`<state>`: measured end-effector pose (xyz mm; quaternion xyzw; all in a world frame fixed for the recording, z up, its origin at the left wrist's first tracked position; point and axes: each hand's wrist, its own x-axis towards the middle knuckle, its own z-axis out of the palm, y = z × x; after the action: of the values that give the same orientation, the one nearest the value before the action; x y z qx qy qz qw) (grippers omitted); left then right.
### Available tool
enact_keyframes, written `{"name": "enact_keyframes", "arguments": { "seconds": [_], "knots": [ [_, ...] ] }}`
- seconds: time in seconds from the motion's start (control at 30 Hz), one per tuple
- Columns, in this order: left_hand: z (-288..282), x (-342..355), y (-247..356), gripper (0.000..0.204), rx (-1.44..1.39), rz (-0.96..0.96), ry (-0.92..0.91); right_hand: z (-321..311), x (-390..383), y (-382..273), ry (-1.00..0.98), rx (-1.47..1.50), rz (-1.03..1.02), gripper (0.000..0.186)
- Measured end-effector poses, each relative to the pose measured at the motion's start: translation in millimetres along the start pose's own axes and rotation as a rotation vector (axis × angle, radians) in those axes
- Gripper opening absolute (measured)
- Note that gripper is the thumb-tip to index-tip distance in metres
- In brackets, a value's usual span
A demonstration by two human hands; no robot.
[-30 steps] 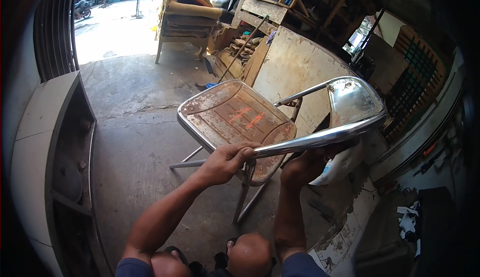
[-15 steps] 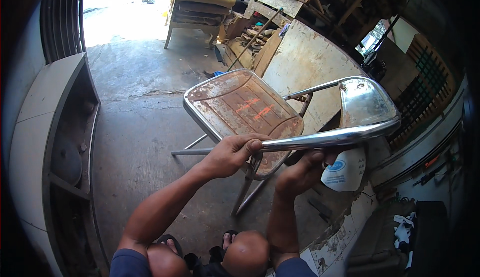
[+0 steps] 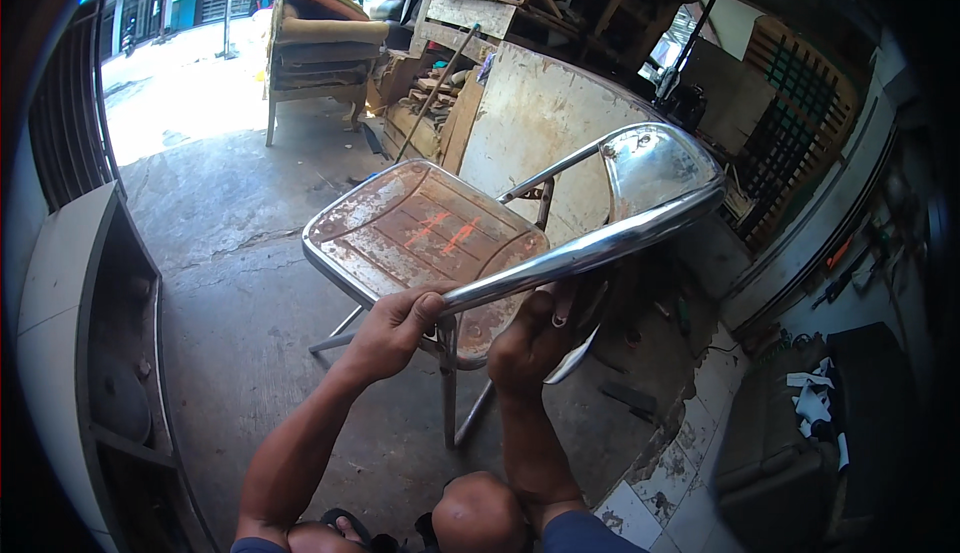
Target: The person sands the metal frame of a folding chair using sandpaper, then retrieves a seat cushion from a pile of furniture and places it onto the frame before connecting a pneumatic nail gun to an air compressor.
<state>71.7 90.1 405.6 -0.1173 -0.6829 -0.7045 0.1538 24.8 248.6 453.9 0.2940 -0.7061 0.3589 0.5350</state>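
Note:
A rusty metal chair (image 3: 420, 238) with chrome tubing stands tilted across the middle, orange marks on its seat. My left hand (image 3: 390, 328) is closed on the lower end of the chrome backrest tube (image 3: 560, 253), beside the seat hinge. Under that tube, my right hand (image 3: 525, 348) has its fingers curled round a dark, curved sheet with a pale edge (image 3: 577, 353); whether the fingers also grip the chair is hidden.
A tiled cabinet (image 3: 55, 323) runs along the left. Behind are a worn armchair (image 3: 325, 53), piled wood scraps and a pale board (image 3: 505, 103). Right are a wooden lattice (image 3: 800, 123), hanging tools, a dark padded piece (image 3: 760, 473) and broken floor tiles. A sunlit street shows beyond.
My hands and the chair appear further left as the view has shifted. The white, printed face of the sheet in my right hand, broad half a second ago, now shows only as an edge.

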Motion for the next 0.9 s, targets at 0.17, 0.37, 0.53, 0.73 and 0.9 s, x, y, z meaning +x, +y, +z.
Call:
{"name": "enact_keyframes", "arguments": {
  "seconds": [0.17, 0.37, 0.53, 0.73, 0.9],
  "knots": [
    [-1, 2, 1, 0.048, -0.003, -0.016, -0.013, 4, -2, 6, 0.026, 0.061, 0.152, 0.045],
    [-4, 2, -4, 0.053, 0.045, 0.005, 0.002, 9, 3, 11, 0.068, 0.278, 0.253, 0.053],
    [1, -1, -1, 0.047, 0.011, -0.006, 0.024, 11, -1, 20, -0.022, 0.117, 0.37, 0.05],
    [5, 1, -1, 0.048, 0.027, 0.023, 0.043, 9, 1, 20, -0.101, 0.452, 0.513, 0.06],
    [-5, 1, -2, 0.05, -0.027, -0.03, 0.015, 14, 3, 0, 0.144, 0.05, 0.055, 0.052]
  ]
}}
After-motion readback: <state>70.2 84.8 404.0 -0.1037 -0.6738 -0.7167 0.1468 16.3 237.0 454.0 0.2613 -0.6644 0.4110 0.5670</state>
